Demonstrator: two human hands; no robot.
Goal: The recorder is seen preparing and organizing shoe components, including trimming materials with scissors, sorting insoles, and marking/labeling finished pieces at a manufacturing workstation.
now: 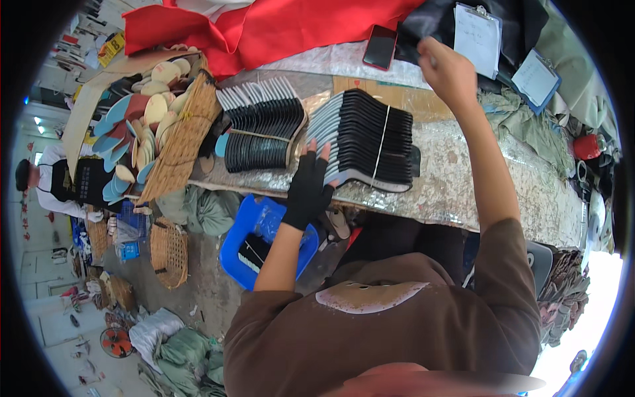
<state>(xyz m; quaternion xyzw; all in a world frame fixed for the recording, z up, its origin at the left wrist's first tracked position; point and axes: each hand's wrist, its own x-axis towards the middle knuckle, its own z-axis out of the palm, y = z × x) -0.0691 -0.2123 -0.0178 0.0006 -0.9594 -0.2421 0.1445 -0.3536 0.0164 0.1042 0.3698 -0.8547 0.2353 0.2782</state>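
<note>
The gloved left hand (308,187) is lying open, fingers spread on a tied stack of black soles (367,137) on the worn bench (463,178). The right hand (446,71) is closing on something I cannot make out, near a phone (380,47) and clipboard (477,36). Red cloth (264,26) is crowding the bench, a second stack (261,129) sitting beside a woven basket (182,142).

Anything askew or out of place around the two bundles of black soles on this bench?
The tied bundle of black soles under the gloved left hand overhangs the bench's front edge. A pale insole lies on the person's lap. Otherwise nothing stands out.
</note>
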